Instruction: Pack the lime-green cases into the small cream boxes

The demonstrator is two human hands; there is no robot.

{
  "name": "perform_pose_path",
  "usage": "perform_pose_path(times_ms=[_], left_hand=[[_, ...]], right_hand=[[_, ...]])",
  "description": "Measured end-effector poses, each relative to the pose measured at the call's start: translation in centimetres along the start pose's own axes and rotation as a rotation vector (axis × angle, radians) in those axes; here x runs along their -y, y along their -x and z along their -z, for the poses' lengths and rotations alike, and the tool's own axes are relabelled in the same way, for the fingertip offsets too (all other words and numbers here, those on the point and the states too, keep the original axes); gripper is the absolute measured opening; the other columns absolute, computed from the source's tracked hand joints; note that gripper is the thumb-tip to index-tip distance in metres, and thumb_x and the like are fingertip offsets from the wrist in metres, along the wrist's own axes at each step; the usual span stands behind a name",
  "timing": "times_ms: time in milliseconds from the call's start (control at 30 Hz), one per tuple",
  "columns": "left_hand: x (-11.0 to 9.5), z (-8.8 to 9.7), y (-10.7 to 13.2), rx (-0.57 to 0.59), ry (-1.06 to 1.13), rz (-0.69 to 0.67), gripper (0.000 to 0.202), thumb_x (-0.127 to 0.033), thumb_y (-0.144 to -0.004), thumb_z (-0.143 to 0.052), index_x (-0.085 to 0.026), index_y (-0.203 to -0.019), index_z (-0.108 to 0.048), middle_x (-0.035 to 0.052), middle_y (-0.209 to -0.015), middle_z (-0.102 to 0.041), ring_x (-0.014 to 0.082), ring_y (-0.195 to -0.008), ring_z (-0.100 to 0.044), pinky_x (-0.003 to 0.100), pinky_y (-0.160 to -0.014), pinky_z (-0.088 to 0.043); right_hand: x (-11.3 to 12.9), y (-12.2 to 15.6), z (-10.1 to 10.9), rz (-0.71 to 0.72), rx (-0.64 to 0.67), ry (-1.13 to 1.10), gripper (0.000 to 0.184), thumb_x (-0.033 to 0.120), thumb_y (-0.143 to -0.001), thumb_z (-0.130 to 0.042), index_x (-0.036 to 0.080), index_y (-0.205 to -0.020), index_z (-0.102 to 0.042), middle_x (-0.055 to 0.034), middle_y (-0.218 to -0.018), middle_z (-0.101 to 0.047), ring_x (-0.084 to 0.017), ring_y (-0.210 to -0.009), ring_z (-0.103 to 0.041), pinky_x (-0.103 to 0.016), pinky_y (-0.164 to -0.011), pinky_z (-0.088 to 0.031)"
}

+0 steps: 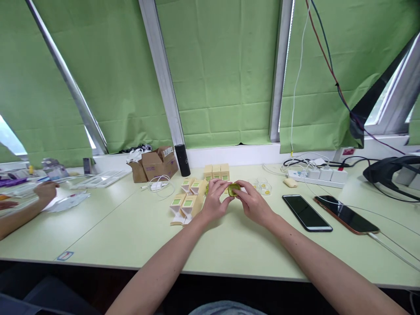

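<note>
My left hand point(216, 200) and my right hand point(253, 203) meet over the table, with fingers closed on the edges of a small yellow-green rounded case point(233, 189). Its exact kind is too small to make out. Close by on the left stand several cream cartons with green squares point(188, 203), their flaps open. Behind my hands, more cream cartons point(216, 171) stand in a row. Just past my right hand lies a clear plastic tray point(263, 187) with small yellow pieces in it. My left hand partly covers other yellow-green items near the cartons.
Two phones point(306, 213) lie to the right, near a power strip point(316, 176) and a headset point(393, 175). A brown cardboard box point(160, 162), a black cylinder point(182, 160) and a white charger point(158, 185) are at back left. Another person's arm point(29, 210) rests at far left.
</note>
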State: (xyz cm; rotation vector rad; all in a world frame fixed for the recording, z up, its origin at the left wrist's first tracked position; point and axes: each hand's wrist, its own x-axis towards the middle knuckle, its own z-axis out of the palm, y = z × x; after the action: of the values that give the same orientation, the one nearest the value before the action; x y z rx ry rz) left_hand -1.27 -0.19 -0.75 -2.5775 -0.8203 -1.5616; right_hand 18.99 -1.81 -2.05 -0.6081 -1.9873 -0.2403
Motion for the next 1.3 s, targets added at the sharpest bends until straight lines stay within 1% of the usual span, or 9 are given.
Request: perform_pose_path(times_ms=[133,300,400,567,700,867,1000,1133,1300], left_hand=[[-0.1,0.1,0.0,0.028,0.005,0.038,0.046,-0.029,-0.095,-0.070,-0.027,-0.140,-0.062,0.0107,-0.125,-0.067,0.0308,-0.126,-0.049,0.053,-0.108,-0.047],[-0.2,0.2,0.0,0.050,0.022,0.057,0.047,-0.033,-0.098,-0.065,-0.026,-0.145,-0.058,0.0122,-0.129,-0.066,0.0320,-0.127,-0.048,0.055,-0.109,-0.046],[-0.2,0.3,0.1,0.054,0.029,0.047,0.046,-0.030,-0.100,-0.061,-0.025,-0.145,-0.057,0.0125,-0.130,-0.066,0.0320,-0.127,-0.047,0.055,-0.109,-0.045],[-0.1,0.3,0.1,0.046,0.009,0.029,0.047,-0.023,-0.097,-0.060,-0.024,-0.144,-0.055,0.0117,-0.130,-0.065,0.0316,-0.124,-0.047,0.055,-0.109,-0.044],[-0.2,0.3,0.2,0.044,-0.018,0.013,0.052,-0.017,-0.093,-0.061,-0.024,-0.143,-0.053,0.0120,-0.131,-0.064,0.0320,-0.124,-0.045,0.055,-0.109,-0.044],[-0.4,0.1,0.1,0.068,-0.059,0.002,0.056,-0.015,-0.091,-0.063,-0.027,-0.145,-0.051,0.0121,-0.132,-0.062,0.0328,-0.126,-0.044,0.057,-0.109,-0.045],[-0.5,-0.3,0.2,0.085,-0.069,0.004,0.057,-0.016,-0.092,-0.065,-0.028,-0.146,-0.051,0.0116,-0.134,-0.061,0.0329,-0.128,-0.044,0.058,-0.110,-0.045],[-0.1,-0.7,0.3,0.078,-0.038,0.030,0.055,-0.017,-0.094,-0.066,-0.030,-0.146,-0.053,0.0109,-0.133,-0.060,0.0317,-0.128,-0.046,0.058,-0.111,-0.046],[0.2,-1.0,0.4,0.064,-0.016,0.053,0.055,-0.016,-0.092,-0.068,-0.031,-0.144,-0.056,0.0096,-0.130,-0.060,0.0307,-0.129,-0.047,0.056,-0.111,-0.047]], right_hand=[[0.0,0.1,-0.1,-0.102,-0.009,-0.093,0.032,0.015,-0.105,-0.045,0.025,-0.131,-0.060,-0.0156,-0.135,-0.062,-0.029,-0.129,-0.061,-0.051,-0.103,-0.058],[0.1,0.1,-0.6,-0.381,-0.125,-0.346,0.017,0.032,-0.105,-0.052,0.024,-0.115,-0.063,-0.0123,-0.124,-0.070,-0.027,-0.114,-0.069,-0.047,-0.097,-0.060],[-0.2,0.1,-0.9,-0.541,-0.144,-0.532,0.025,0.045,-0.104,-0.055,0.023,-0.110,-0.064,-0.0090,-0.113,-0.073,-0.024,-0.102,-0.072,-0.044,-0.092,-0.061],[-0.6,-0.1,-1.1,-0.699,-0.157,-0.714,0.039,0.061,-0.098,-0.060,0.022,-0.096,-0.061,-0.0039,-0.093,-0.070,-0.021,-0.084,-0.072,-0.041,-0.083,-0.061],[-0.3,-0.4,-1.1,-0.763,-0.179,-0.806,0.048,0.070,-0.094,-0.060,0.022,-0.094,-0.058,-0.0035,-0.091,-0.068,-0.020,-0.080,-0.071,-0.039,-0.075,-0.063],[0.2,-0.5,-1.1,-0.808,-0.138,-0.840,0.053,0.076,-0.092,-0.058,0.023,-0.091,-0.056,-0.0041,-0.090,-0.070,-0.019,-0.076,-0.071,-0.035,-0.065,-0.062],[0.3,-0.6,-1.1,-0.851,-0.105,-0.828,0.058,0.081,-0.089,-0.056,0.023,-0.088,-0.054,-0.0019,-0.077,-0.069,-0.017,-0.064,-0.068,-0.032,-0.058,-0.059],[0.2,-0.5,-1.2,-0.870,-0.083,-0.800,0.060,0.083,-0.088,-0.054,0.023,-0.088,-0.054,0.0007,-0.064,-0.066,-0.017,-0.054,-0.065,-0.030,-0.054,-0.055],[0.3,-0.6,-1.1,-0.885,-0.065,-0.828,0.060,0.083,-0.088,-0.054,0.023,-0.087,-0.052,0.0000,-0.065,-0.068,-0.016,-0.051,-0.065,-0.028,-0.050,-0.053]])
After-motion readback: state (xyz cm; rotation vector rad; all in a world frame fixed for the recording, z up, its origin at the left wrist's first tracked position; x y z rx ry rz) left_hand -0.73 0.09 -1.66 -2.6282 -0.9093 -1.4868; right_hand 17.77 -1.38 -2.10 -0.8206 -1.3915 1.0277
